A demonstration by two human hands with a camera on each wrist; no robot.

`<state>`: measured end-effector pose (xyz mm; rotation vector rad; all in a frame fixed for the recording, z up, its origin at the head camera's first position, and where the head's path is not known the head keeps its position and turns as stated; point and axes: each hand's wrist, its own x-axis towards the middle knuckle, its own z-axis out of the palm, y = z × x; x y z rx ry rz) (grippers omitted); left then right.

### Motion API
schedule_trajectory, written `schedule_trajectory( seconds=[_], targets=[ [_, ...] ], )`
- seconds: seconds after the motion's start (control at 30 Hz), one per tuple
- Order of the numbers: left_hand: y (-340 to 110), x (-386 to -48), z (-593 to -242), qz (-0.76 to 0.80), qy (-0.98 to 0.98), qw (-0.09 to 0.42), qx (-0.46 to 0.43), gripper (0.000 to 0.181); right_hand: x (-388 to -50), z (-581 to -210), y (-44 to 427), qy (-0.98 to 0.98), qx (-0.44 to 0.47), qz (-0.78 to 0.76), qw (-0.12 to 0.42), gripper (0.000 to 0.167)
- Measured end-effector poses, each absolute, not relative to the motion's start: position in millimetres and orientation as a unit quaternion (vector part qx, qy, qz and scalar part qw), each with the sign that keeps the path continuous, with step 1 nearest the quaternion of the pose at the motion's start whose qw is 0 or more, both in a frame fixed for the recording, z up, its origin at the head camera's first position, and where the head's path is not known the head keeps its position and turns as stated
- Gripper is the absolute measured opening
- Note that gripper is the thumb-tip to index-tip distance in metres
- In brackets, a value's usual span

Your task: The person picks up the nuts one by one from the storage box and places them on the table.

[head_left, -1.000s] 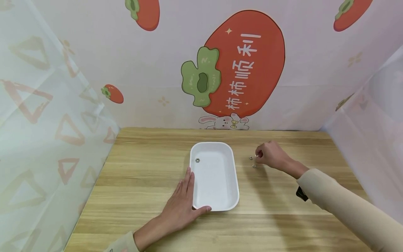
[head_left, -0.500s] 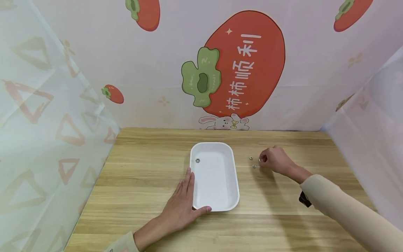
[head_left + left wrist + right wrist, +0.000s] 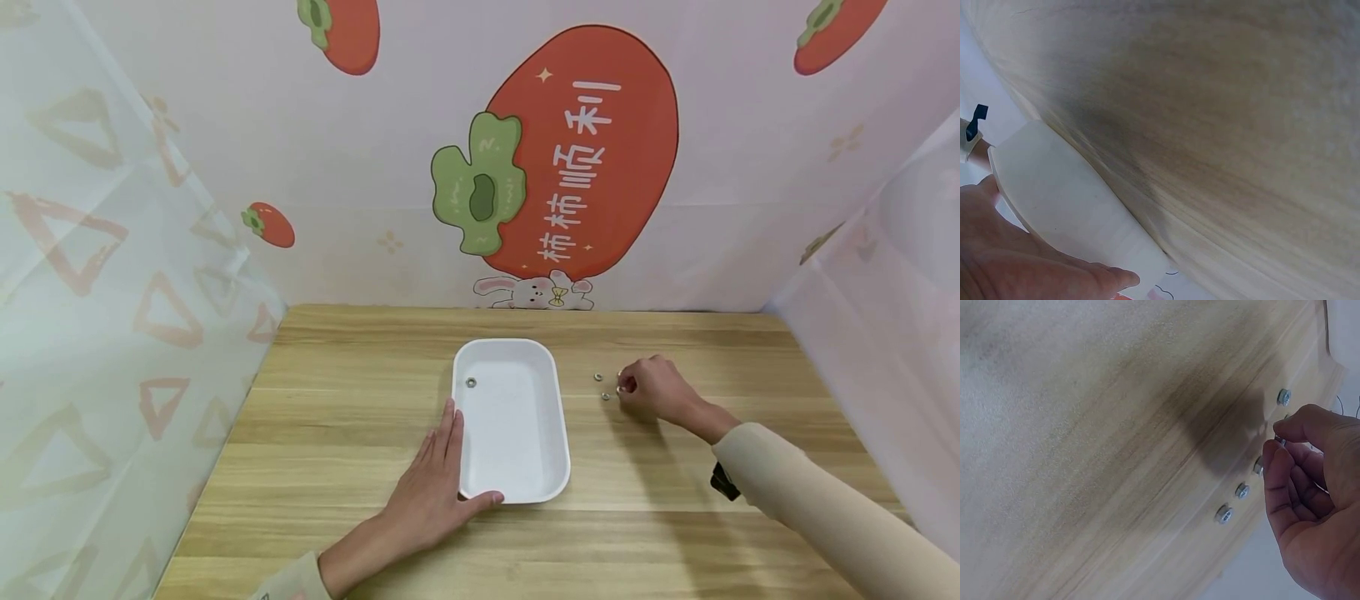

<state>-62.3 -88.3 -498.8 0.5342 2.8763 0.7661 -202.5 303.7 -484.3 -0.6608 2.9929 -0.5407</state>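
Observation:
In the head view, my left hand (image 3: 431,483) lies against the near left corner of a white tray (image 3: 506,433). Its straight fingers touch the left wall, and the thumb rests at the near rim. Inside the tray, at the far left, sits one metal nut (image 3: 471,382). To the right of the tray my right hand (image 3: 656,389) is low over the table. Seen from the right wrist, its thumb and index finger pinch a small metal nut (image 3: 1280,440), mostly hidden by the fingertips. Several loose nuts (image 3: 1224,514) lie on the wood around that hand.
The wooden table (image 3: 337,375) meets a patterned cloth backdrop (image 3: 375,167) at its far edge. More cloth walls stand at the left and right. Two loose nuts (image 3: 598,377) show between the tray and my right hand.
My right hand has shifted slightly right and nearer to me, with its fingers still pinched together. The left hand and tray stay put.

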Motion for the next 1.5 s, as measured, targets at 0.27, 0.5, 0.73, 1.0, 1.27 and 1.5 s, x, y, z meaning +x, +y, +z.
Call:
schedule_trajectory(
  seconds=[0.27,0.5,0.73,1.0,1.27,1.5],
  targets=[
    [-88.7,-62.3,-498.6,0.252,0.95,0.058,0.177,0.122,-202.1,-489.4,304.9,0.96,-0.217,-0.175,0.017,0.017],
    [-88.8,-62.2,-499.2,0.25,0.95,0.057,0.179,0.121,-203.6,-493.6,306.1,0.961,-0.216,-0.173,0.027,0.014],
    [-89.2,-62.5,-500.2,0.248,0.95,0.053,0.182,0.121,-203.4,-491.7,305.9,0.962,-0.205,-0.179,0.036,0.007],
    [-89.4,-63.1,-499.3,0.253,0.949,0.059,0.18,0.122,-202.8,-488.5,306.1,0.962,-0.198,-0.185,0.045,0.009],
    [-88.5,-62.6,-499.2,0.253,0.949,0.058,0.18,0.121,-200.8,-486.8,306.2,0.961,-0.191,-0.191,0.052,0.004],
    [-89.1,-62.0,-499.4,0.252,0.949,0.059,0.178,0.122,-199.8,-486.2,305.5,0.961,-0.195,-0.192,0.044,0.005]
  ],
)
